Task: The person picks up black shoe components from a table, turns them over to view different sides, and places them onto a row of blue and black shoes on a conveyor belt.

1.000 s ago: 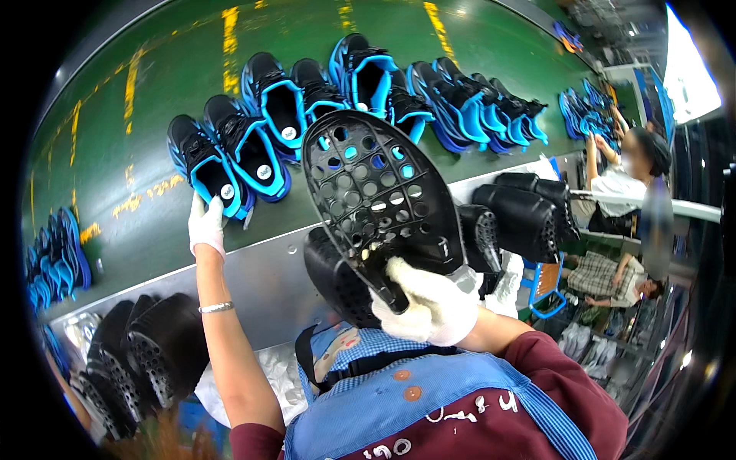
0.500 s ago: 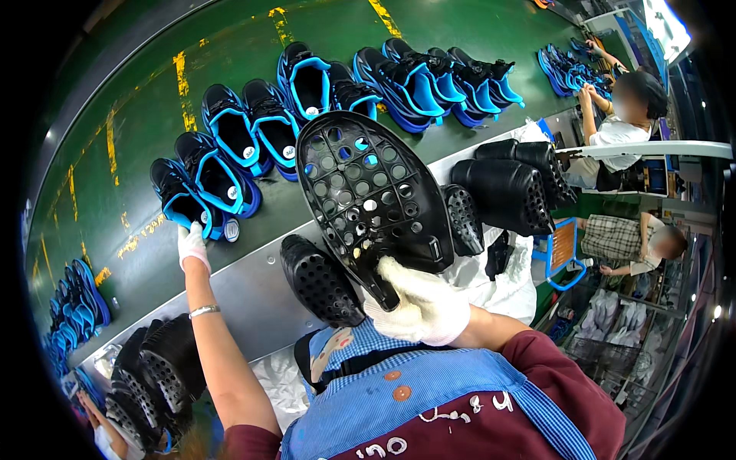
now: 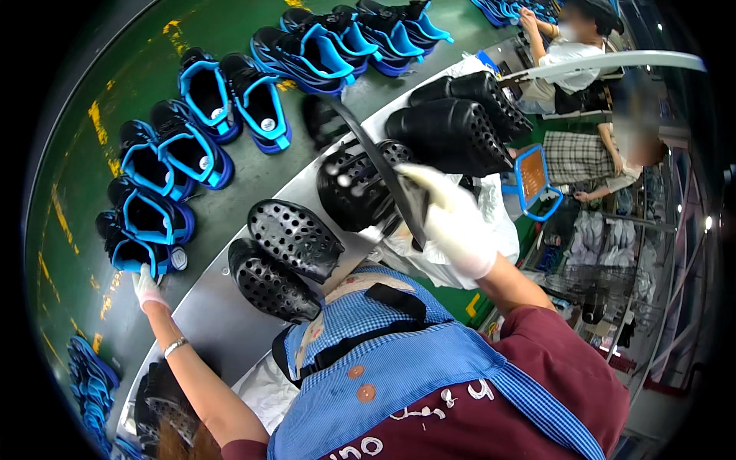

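Note:
At the left, my gloved left hand (image 3: pixel 146 290) pinches the heel of a black sneaker with light-blue lining (image 3: pixel 130 251), which stands on the green surface. My gloved right hand (image 3: pixel 452 222) is closed around the narrow end of a black perforated plastic piece (image 3: pixel 389 172). That piece is tilted nearly edge-on and blurred by motion. Below and left of it, two rounded black perforated shells (image 3: pixel 294 238) lie side by side on the metal ledge. Behind the held piece, more black perforated shells (image 3: pixel 349 188) are partly hidden.
Several matching sneakers (image 3: pixel 205 88) stand in a row along the green conveyor (image 3: pixel 77 253). Large black perforated forms (image 3: pixel 437 126) lie on the ledge at right, near a blue-framed stool (image 3: pixel 530 180). Two other people (image 3: pixel 567 65) are at the far right.
The sneakers and ledge have shifted left and up in view. The black piece in my right hand has turned from face-on to edge-on, uncovering a second shell. My left hand stays at the sneaker's heel.

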A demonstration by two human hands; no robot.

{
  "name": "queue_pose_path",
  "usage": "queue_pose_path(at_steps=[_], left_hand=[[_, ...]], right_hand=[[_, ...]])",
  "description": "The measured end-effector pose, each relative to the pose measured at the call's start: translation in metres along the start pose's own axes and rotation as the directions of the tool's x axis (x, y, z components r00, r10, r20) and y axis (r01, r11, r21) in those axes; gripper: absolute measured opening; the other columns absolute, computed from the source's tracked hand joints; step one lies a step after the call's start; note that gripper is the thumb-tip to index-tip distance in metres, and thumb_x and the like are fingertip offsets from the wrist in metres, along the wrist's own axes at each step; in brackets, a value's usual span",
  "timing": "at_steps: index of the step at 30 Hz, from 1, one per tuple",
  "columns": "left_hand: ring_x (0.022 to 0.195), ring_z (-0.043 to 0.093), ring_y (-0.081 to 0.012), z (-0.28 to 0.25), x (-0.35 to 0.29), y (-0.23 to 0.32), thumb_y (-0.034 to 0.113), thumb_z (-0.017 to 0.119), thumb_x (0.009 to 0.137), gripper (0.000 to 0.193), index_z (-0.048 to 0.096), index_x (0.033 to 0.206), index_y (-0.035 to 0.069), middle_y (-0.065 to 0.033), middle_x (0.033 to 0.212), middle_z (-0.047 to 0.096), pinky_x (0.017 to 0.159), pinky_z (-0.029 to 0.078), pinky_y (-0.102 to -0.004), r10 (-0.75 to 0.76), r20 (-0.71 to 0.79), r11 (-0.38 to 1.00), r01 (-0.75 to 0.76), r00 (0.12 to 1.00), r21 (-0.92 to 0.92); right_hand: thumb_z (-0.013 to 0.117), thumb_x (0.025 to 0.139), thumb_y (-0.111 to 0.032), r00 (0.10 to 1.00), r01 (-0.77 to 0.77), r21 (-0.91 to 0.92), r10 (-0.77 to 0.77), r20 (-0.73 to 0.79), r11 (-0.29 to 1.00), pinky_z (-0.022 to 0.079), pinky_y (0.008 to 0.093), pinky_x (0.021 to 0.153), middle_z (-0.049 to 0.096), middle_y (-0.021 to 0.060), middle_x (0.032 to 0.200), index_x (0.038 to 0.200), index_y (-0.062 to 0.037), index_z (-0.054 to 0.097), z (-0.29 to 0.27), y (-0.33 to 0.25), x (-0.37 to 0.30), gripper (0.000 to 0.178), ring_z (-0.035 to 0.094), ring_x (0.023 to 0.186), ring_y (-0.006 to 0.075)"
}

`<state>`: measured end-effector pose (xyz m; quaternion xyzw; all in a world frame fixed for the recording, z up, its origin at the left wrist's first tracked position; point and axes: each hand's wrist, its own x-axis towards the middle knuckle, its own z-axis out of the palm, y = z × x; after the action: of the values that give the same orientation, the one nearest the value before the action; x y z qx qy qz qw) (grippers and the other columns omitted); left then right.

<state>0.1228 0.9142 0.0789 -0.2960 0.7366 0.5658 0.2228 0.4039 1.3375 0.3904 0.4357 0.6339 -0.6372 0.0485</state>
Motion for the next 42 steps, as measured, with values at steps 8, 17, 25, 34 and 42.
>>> queue_pose_path(at_steps=[8,17,25,34,42], left_hand=[[0.105,0.058,-0.0220,0.022,-0.016,0.005,0.027,0.055,0.095,0.051,0.040,0.142,0.018,-0.0045,0.129,0.053,0.083,0.053,-0.0384,-0.004,-0.028,1.000,0.003,1.000,-0.028],[0.110,0.058,-0.0265,0.008,-0.018,-0.008,0.042,0.053,0.096,0.062,0.034,0.146,0.012,-0.0090,0.133,0.051,0.083,0.053,-0.0390,-0.032,0.002,0.991,0.032,0.999,-0.127],[0.114,0.057,-0.0301,0.011,-0.108,-0.003,0.025,0.049,0.099,0.056,0.029,0.150,0.017,-0.0144,0.138,0.046,0.088,0.052,-0.0420,0.051,-0.076,0.974,-0.067,0.996,-0.217],[0.115,0.057,-0.0297,-0.006,-0.181,-0.036,0.022,0.048,0.099,0.045,0.043,0.143,0.012,-0.0112,0.140,0.047,0.088,0.051,-0.0395,0.034,-0.038,0.979,-0.041,0.999,-0.200],[0.106,0.059,-0.0257,-0.001,-0.230,-0.046,0.024,0.052,0.098,0.042,0.052,0.136,0.008,-0.0149,0.132,0.053,0.086,0.051,-0.0361,0.059,0.055,0.967,-0.043,0.997,-0.251]], right_hand=[[0.058,0.081,0.000,0.775,0.164,-0.863,-0.604,-0.187,0.478,0.054,0.0348,0.082,0.068,0.0170,0.105,0.125,-0.0110,0.060,-0.050,0.050,-0.014,0.045,0.068,0.093,0.0301],[0.051,0.084,-0.013,0.985,0.134,-0.965,-0.134,0.105,0.224,0.051,0.0447,0.081,0.059,0.0188,0.106,0.145,-0.0145,0.034,-0.007,0.090,0.030,0.064,0.064,0.094,0.0354],[0.070,0.076,-0.030,0.667,0.719,-0.653,-0.498,0.554,0.236,0.048,0.0389,0.089,0.063,0.0103,0.103,0.106,-0.0081,0.064,0.043,0.048,0.006,0.038,0.059,0.097,0.0289],[0.080,0.058,-0.037,0.326,0.886,-0.408,-0.328,0.887,-0.222,0.032,0.0465,0.106,0.060,0.0126,0.101,0.097,0.0002,0.063,0.119,0.063,0.026,0.057,0.051,0.111,0.0296],[0.078,0.061,-0.040,0.282,0.945,-0.319,-0.328,0.902,-0.065,0.034,0.0454,0.103,0.059,0.0140,0.096,0.094,0.0008,0.061,0.106,0.029,0.018,0.055,0.053,0.104,0.0310]])
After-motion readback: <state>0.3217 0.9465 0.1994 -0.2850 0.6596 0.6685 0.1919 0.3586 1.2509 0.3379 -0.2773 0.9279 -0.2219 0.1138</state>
